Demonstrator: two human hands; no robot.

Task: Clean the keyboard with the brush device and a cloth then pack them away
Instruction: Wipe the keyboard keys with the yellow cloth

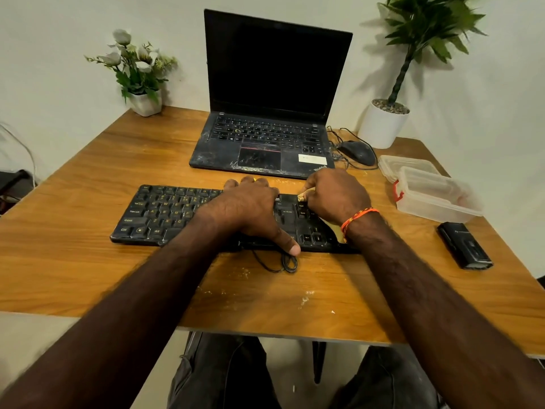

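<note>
Across the desk (88, 276), keyboard (165, 214) runs left-right under both hands.

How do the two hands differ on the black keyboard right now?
The left hand lies spread across the black corded keyboard, thumb at its near edge, bracing it. The right hand, with an orange wrist thread, curls round a small pale tool over the right-side keys. Both touch the keyboard.

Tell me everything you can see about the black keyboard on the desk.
The black plastic keyboard lies flat on the wooden desk, in front of the open black laptop. Its keys carry worn yellowish legends and look dusty. A black cable loops out from its front edge. The left hand rests across its middle; the right hand works a small pale tool at its right-hand keys.
</note>
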